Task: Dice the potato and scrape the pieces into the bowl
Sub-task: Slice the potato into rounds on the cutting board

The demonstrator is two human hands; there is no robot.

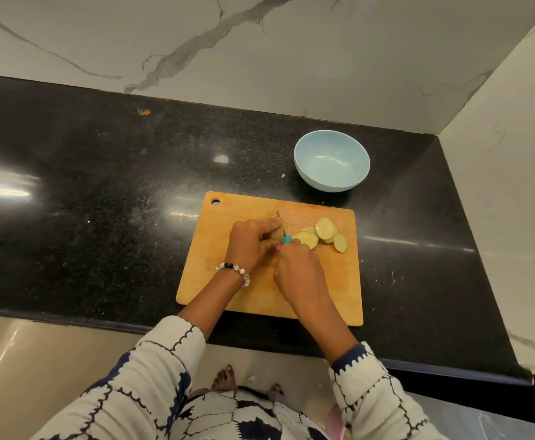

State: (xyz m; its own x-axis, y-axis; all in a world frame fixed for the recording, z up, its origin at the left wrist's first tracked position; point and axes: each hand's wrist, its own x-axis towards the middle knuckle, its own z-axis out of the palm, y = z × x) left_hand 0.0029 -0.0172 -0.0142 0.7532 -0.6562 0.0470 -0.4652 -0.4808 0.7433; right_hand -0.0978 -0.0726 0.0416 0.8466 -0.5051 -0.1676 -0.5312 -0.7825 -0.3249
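On the wooden cutting board (234, 214) my left hand (252, 246) grips the remaining end of the potato (277, 234), fingers curled over it. My right hand (298, 274) holds a knife with a blue handle (287, 239); its blade tip (278, 214) pokes out just beyond the potato. Several round potato slices (323, 235) lie fanned out on the board to the right of the knife. An empty light blue bowl (332, 160) stands on the counter behind the board's right end.
The black granite counter (101, 185) stretches far to the left. A marble wall rises behind and on the right side. A small potato scrap (282, 176) lies left of the bowl, and an orange speck (144, 112) sits near the back wall.
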